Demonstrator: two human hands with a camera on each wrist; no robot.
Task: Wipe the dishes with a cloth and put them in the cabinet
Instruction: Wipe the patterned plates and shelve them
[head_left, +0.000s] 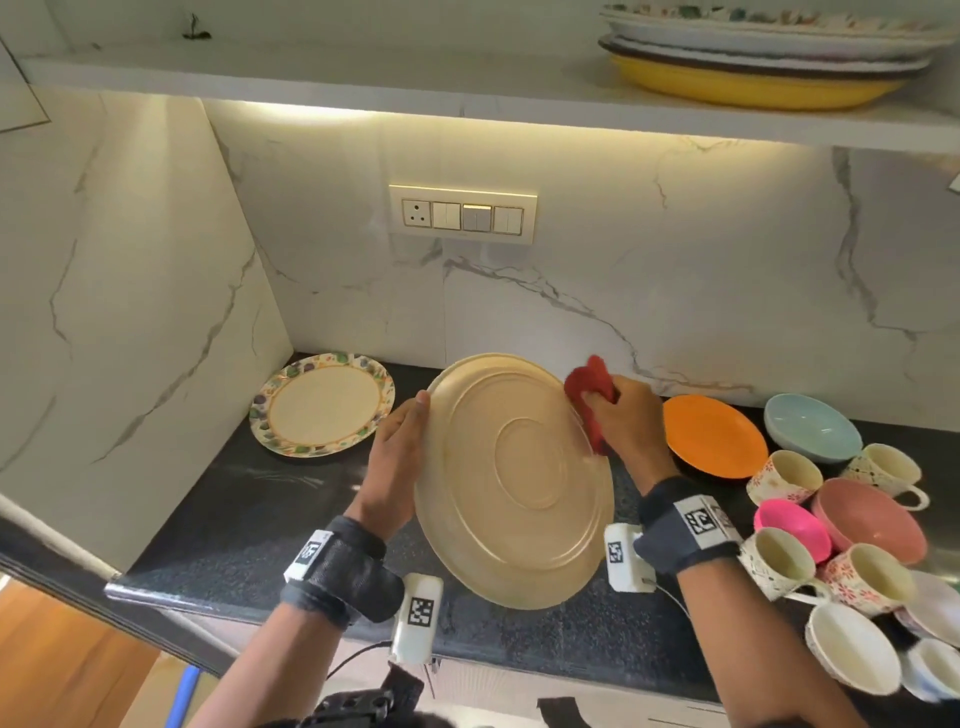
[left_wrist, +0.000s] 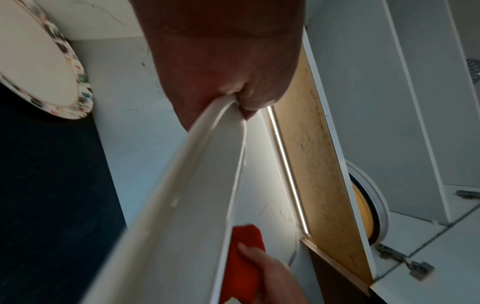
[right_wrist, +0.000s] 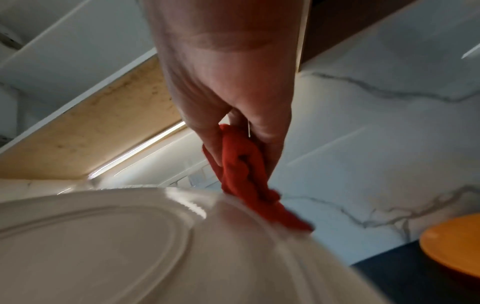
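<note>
A large round cream plate (head_left: 514, 478), underside facing the camera, is held tilted above the dark speckled countertop (head_left: 234, 519). The left hand (head_left: 397, 457) grips its left rim, thumb over the edge. The right hand (head_left: 628, 421) clutches a crumpled red cloth (head_left: 589, 387) against the right rim. A floral-rimmed plate (head_left: 322, 405) lies to the left; an orange plate (head_left: 714, 436) lies to the right.

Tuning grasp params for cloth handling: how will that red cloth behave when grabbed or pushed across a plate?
Likely floppy: the red cloth bunches into folds inside the right hand, with a loose end poking up. Probably light, since a few curled fingers hold it. It seems to conform rather than slide off, draping over the rim of the cream plate that the left hand holds tilted.
</note>
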